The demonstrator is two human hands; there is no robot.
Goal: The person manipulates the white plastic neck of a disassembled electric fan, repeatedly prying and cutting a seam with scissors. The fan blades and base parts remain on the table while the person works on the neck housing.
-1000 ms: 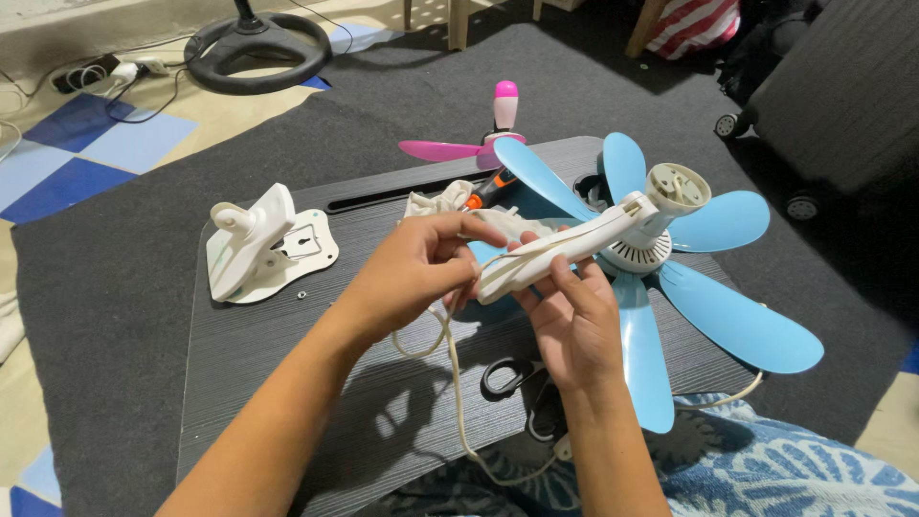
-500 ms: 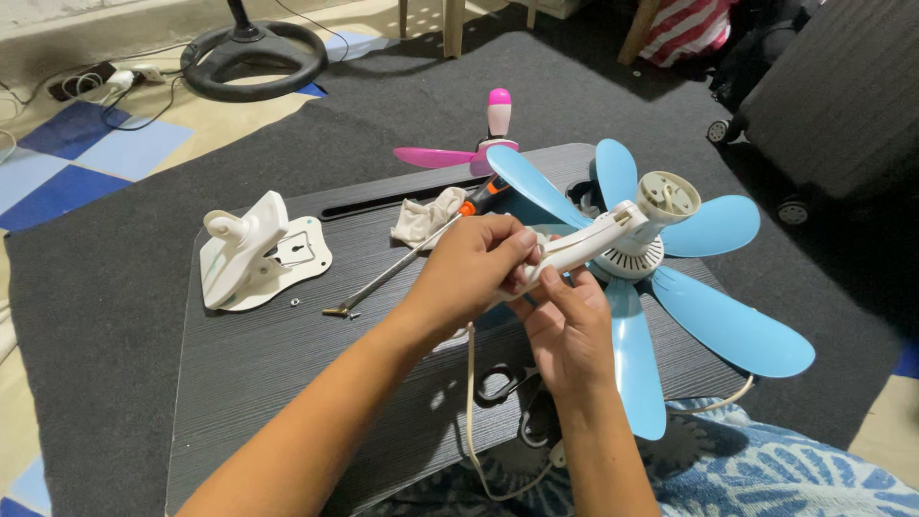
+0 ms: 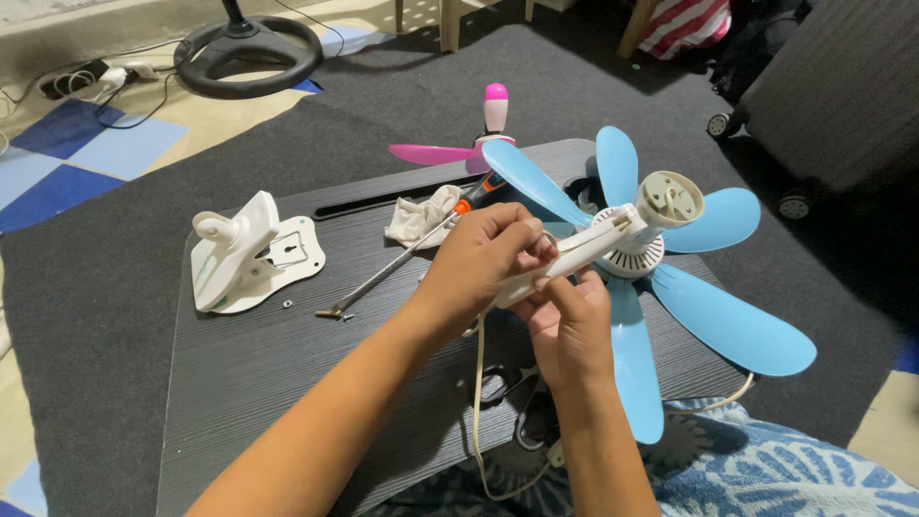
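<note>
Fan (image 3: pixel 661 278): small, blue-bladed, white hub and white stem, held just above the right half of the tray (image 3: pixel 239 383); hub toward the far right edge, blades spreading past that edge. Left hand (image 3: pixel 483 263): closed over the top of the stem, fingers wrapped round it. Right hand (image 3: pixel 571 325): closed on the same stem from below, thumb tip (image 3: pixel 548 285) pressed to its near side, touching the left hand. Cord (image 3: pixel 478 402): white, hangs from the stem down over the near edge. Step in hand, by judgement: working at the stem's casing, pressing or prising a seam or fastener; which, cannot be told, since the fingers hide the spot. Next move likely calls for a firm hold by one hand while the other fingertips work the small part, blades kept off the tray. Screwdriver (image 3: pixel 402 263): long shaft, orange-and-black handle, lies slantwise at mid-tray, untouched. Cloth (image 3: pixel 416 215): crumpled, white, by the far edge, at the handle. Clip base (image 3: pixel 251 254): white, near the far left corner. Screw (image 3: pixel 287 303): tiny, just beside the base. Scissors (image 3: pixel 507 393): dark, near edge, under the wrists. Second fan (image 3: pixel 469 144): pink, beyond the far edge, on the carpet.
</note>
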